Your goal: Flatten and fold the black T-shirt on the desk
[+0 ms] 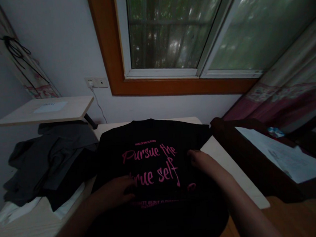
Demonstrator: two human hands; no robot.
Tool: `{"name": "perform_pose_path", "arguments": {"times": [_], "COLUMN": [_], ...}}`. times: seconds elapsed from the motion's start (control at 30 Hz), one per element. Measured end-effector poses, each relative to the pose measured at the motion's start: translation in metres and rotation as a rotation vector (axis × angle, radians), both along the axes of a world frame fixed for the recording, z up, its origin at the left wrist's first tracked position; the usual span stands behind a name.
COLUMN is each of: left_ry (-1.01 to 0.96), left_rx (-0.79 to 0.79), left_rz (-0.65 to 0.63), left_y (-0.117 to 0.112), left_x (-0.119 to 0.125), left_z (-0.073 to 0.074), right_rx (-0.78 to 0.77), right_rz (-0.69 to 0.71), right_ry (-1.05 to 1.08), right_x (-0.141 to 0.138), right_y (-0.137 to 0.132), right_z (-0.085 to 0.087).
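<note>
A black T-shirt (151, 141) with pink lettering lies spread flat on a pale wooden table (233, 171), its print facing up. My left hand (117, 193) rests palm down on the shirt at the lower left of the lettering. My right hand (198, 159) lies flat on the shirt's right side, fingers pointing toward the text. Neither hand grips the cloth; both press on it with fingers extended.
A heap of grey and dark clothes (49, 160) sits on the table's left part. A small raised shelf (45, 110) stands behind it. A dark wooden piece with white papers (284, 156) is at the right. A window (183, 28) and wall socket (96, 82) lie ahead.
</note>
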State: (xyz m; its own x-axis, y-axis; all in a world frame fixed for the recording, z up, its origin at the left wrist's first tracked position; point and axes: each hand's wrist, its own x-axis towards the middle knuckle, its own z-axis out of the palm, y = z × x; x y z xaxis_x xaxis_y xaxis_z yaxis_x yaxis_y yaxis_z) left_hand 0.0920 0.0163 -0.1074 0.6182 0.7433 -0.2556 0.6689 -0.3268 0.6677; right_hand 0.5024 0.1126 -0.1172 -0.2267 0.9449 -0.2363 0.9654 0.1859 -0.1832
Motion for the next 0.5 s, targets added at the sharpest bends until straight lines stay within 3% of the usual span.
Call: {"name": "perform_pose_path", "arguments": {"times": [0.23,0.37,0.5], "left_ry": [-0.057,-0.023,0.018], "left_rx": [-0.145,-0.25,-0.36], "left_rz": [0.04,-0.063,-0.172], "left_y": [-0.005,-0.01,-0.012], "left_x": [0.001,0.001,0.002], "left_z": [-0.007,-0.003,0.01], "right_rx": [-0.024,-0.15,-0.337], "right_rz": [-0.003,-0.011,-0.013], "right_ry": [-0.119,-0.107,-0.002], "right_x": [-0.004,0.009,0.024], "right_y": [-0.012,-0.02,-0.023], "right_z": [0.01,0.012,0.011]}}
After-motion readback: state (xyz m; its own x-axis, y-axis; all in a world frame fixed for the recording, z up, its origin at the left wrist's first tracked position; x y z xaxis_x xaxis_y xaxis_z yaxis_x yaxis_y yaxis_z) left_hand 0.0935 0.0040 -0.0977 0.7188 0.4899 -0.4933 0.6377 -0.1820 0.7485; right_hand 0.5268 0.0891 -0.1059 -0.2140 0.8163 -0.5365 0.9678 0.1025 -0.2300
